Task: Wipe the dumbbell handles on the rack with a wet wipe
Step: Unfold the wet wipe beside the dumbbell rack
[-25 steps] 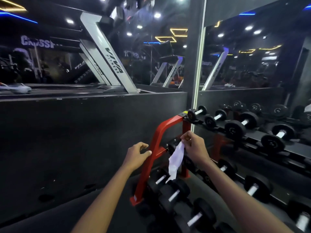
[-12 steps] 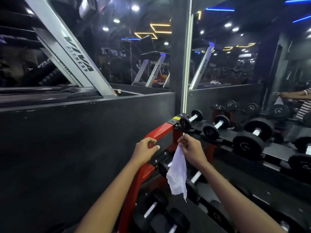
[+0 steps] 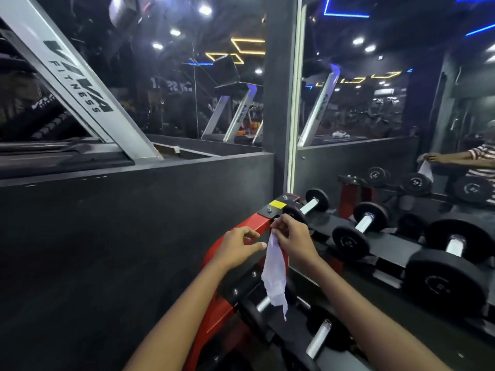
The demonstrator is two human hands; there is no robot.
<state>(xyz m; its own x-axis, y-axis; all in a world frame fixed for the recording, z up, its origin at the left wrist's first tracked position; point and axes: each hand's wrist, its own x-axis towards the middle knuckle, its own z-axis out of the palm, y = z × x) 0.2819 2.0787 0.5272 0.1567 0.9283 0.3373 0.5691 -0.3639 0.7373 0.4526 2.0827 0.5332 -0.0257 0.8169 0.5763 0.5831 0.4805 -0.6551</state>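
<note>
A white wet wipe hangs crumpled from my right hand, which pinches its top corner just in front of the rack's red end frame. My left hand hovers beside it, fingers loosely curled, thumb stretched toward the wipe, holding nothing. On the top shelf stand black dumbbells with chrome handles: the smallest dumbbell is right behind my right hand, a second dumbbell and a bigger third dumbbell follow to the right. More dumbbells lie on the lower shelf.
A dark partition wall runs along the left, with a treadmill upright behind it. A mirror behind the rack reflects a person holding a wipe and more weights. A grey pillar stands at the rack's end.
The view has moved in closer to the rack's top end. Both hands have risen toward the top shelf, and my left thumb has come nearer to the hanging wipe.
</note>
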